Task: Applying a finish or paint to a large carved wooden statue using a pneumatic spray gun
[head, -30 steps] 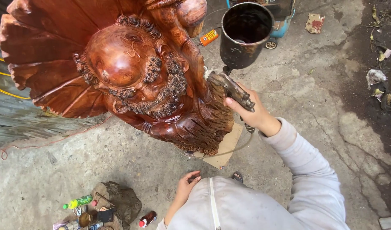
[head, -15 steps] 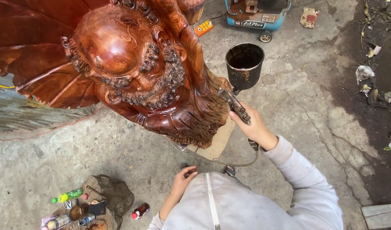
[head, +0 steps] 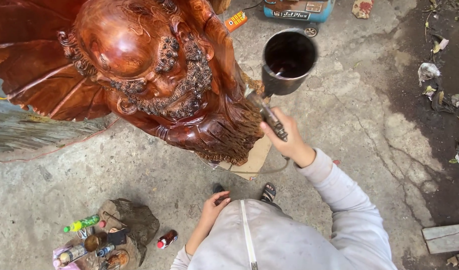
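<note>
Now the spray gun (head: 274,117) with its dark cup sits higher and closer to the glossy reddish carved statue (head: 154,75) than 1 second ago, right hand (head: 289,142) gripping its handle. Left hand (head: 213,205) hangs loosely curled, empty, by the grey shirt.

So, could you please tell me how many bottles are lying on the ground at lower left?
3, as far as I can tell: a green bottle above the clutter, a red bottle right of the rock, and a small bottle among the clutter. Others may be hidden there.
</note>
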